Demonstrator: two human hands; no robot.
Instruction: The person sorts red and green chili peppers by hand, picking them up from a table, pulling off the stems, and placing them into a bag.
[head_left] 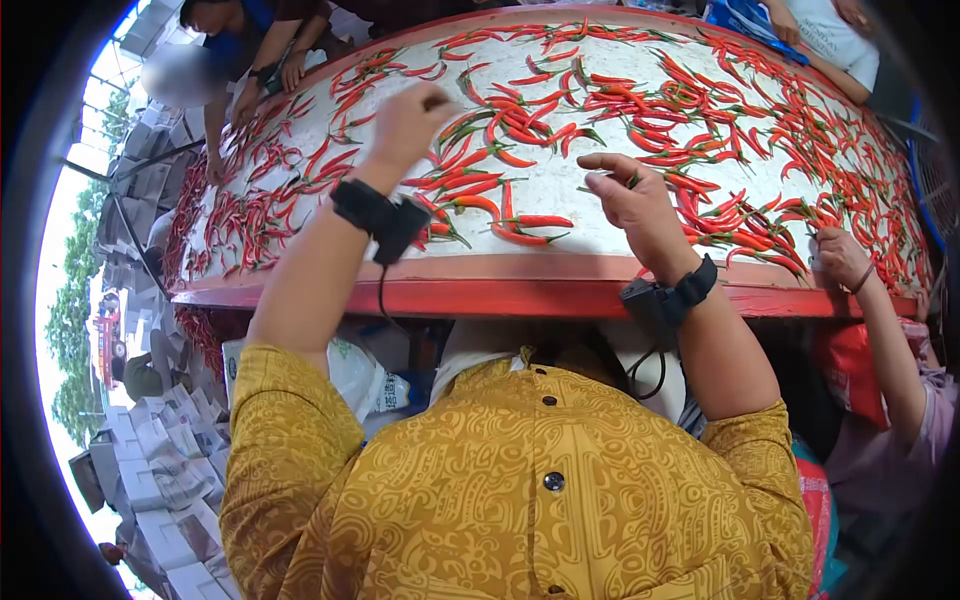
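Red chili peppers with green stems, such as this red chili pepper (538, 221), lie in loose piles across a white-topped table (590, 238) before me. My left hand (408, 128) is raised over the left-middle piles. Its fingers look bent but are smeared by motion, and whether anything is in them does not show. My right hand (632, 200) hovers above the near part of the table, index finger and thumb pointing left, other fingers curled. A small green bit shows at those curled fingers; what it belongs to is hidden. Both wrists wear black strapped devices.
A red rim (480, 297) edges the table nearest me. At right, another person's hand (842, 258) touches chili peppers. More people reach in at the far left and far right corners. White boxes (165, 480) are stacked at left; a plastic bag (365, 380) hangs below the table.
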